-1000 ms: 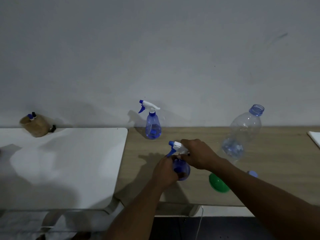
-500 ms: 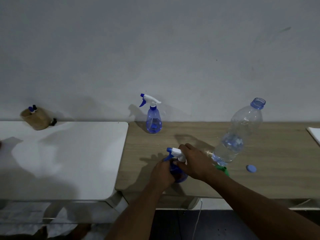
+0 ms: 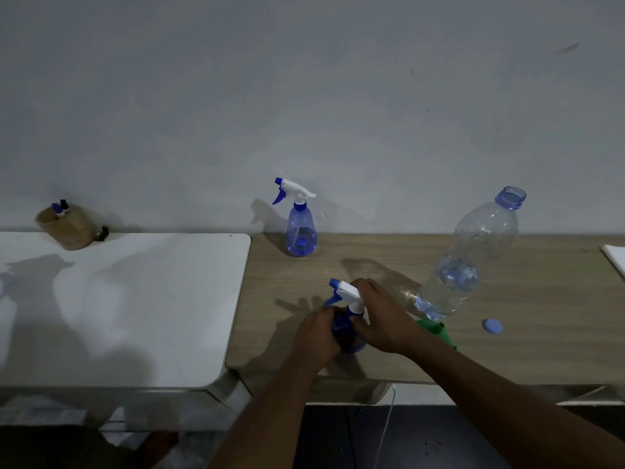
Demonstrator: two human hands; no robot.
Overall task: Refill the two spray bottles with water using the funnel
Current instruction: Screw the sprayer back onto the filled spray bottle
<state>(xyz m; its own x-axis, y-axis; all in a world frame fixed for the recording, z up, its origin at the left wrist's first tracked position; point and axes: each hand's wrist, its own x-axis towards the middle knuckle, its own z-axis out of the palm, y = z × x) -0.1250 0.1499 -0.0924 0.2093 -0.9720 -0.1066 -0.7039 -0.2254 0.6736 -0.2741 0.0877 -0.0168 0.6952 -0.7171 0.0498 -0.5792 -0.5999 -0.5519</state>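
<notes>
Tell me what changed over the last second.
Little: both hands stay on the near spray bottle, left hand on the body, right hand at the trigger head. The view shifted, now showing the green funnel tip. Far spray bottle, water bottle and cap unmoved.

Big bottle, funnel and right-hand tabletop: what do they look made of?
Big bottle: clear thin plastic, glossy; you see through it and it glints. Funnel: opaque green plastic, smooth, probably rigid; mostly hidden behind the right forearm. Right-hand tabletop: wood-grain surface, matte; solid wood or laminate, I cannot tell.
</notes>
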